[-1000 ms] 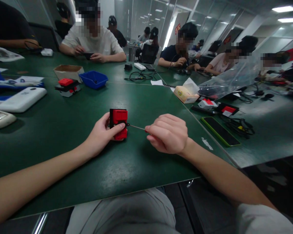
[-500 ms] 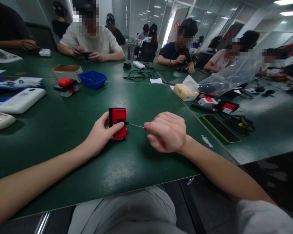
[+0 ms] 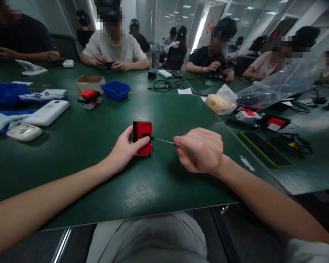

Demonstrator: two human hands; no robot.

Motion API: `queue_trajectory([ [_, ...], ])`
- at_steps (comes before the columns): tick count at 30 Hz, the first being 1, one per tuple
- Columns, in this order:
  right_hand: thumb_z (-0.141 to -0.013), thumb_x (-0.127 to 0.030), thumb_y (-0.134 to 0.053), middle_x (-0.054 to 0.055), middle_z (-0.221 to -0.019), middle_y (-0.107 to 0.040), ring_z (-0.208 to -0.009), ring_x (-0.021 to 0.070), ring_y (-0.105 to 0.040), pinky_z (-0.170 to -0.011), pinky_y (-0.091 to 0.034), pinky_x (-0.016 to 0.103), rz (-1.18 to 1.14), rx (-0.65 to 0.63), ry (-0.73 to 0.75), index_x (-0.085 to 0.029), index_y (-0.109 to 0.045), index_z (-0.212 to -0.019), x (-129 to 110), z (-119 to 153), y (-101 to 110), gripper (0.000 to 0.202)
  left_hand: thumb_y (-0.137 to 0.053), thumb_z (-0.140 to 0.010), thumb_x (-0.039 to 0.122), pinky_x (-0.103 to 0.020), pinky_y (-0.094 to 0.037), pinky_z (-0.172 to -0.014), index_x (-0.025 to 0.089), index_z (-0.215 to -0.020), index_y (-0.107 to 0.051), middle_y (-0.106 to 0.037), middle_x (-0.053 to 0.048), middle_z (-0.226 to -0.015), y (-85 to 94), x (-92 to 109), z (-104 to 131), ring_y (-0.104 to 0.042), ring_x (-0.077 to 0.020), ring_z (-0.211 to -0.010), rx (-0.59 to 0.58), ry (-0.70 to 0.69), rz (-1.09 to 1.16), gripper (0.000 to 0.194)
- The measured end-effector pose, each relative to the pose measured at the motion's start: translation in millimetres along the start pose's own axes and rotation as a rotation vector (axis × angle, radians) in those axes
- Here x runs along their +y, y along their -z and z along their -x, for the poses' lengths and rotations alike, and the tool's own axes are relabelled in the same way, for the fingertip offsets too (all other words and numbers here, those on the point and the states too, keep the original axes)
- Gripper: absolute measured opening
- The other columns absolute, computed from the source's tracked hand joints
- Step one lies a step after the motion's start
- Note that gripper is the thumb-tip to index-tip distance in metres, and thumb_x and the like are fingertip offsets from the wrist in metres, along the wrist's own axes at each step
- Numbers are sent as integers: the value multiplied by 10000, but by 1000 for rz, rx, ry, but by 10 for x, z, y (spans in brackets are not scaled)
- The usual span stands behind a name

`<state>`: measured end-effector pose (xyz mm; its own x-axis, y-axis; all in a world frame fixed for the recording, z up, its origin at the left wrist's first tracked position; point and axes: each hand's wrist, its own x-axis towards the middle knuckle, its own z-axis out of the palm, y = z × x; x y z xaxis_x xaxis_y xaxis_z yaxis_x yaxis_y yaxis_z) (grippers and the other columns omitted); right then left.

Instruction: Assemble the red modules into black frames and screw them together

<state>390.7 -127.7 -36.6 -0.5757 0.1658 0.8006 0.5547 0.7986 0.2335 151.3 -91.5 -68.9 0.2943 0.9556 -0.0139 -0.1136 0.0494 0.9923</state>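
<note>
My left hand [image 3: 126,148] is closed around a red and black device [image 3: 144,128], its thumb lying across the front. The device is held upright over the green table [image 3: 98,197]. From the right, a thin screwdriver [image 3: 164,141] with a red handle points at the device, its tip at a small black part on the right side. The fingers of my right hand [image 3: 201,150] are wrapped round the handle, most of which they hide.
Farther back are another red and white device [image 3: 89,99], a blue tray [image 3: 115,90] and a cardboard box [image 3: 90,83]. A tissue box [image 3: 220,104] and green-edged phone [image 3: 264,149] lie right, a white power bank [image 3: 47,112] left. Several people sit around.
The whole view has shifted, so table and hands appear farther right. More of the screwdriver's red handle shows at my right fingertips. Both hands keep their holds.
</note>
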Motion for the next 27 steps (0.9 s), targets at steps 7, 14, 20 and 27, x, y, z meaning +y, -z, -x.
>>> queue_trajectory([
  [7,-931,-164,-541,-1,-723,-692,-577,159,-613,-578,-504,300,-2,9,15,-215,-560,-1220,-14,-7,-7,294,-850,-771,377,-361,-652,-804,185,-1234,-605,-688,-100,-1262,6,-8,2,-712,-268,-1051,-14,-42,-34,559],
  [14,-887,-167,-543,60,-848,-733,-677,187,-665,-600,-523,310,-8,30,53,-163,-576,-1190,-7,-12,-10,305,-843,-782,393,-385,-640,-827,169,-1232,-598,-697,-100,-1225,23,-46,-20,-709,-255,-1022,-22,-65,-34,559],
  [20,-892,-107,-589,-5,-678,-667,-545,143,-592,-566,-491,275,2,37,17,-163,-590,-1146,-24,-23,-4,261,-851,-769,373,-427,-605,-931,160,-1204,-621,-711,-88,-1170,27,-57,-33,-693,-264,-1068,-17,-110,-73,536],
  [27,-882,-144,-567,44,-811,-735,-629,168,-661,-556,-504,297,7,31,40,-169,-572,-1183,-29,-17,6,303,-851,-763,384,-454,-601,-944,155,-1205,-613,-712,-104,-1175,5,-40,-12,-699,-281,-1079,-19,-96,-60,552],
])
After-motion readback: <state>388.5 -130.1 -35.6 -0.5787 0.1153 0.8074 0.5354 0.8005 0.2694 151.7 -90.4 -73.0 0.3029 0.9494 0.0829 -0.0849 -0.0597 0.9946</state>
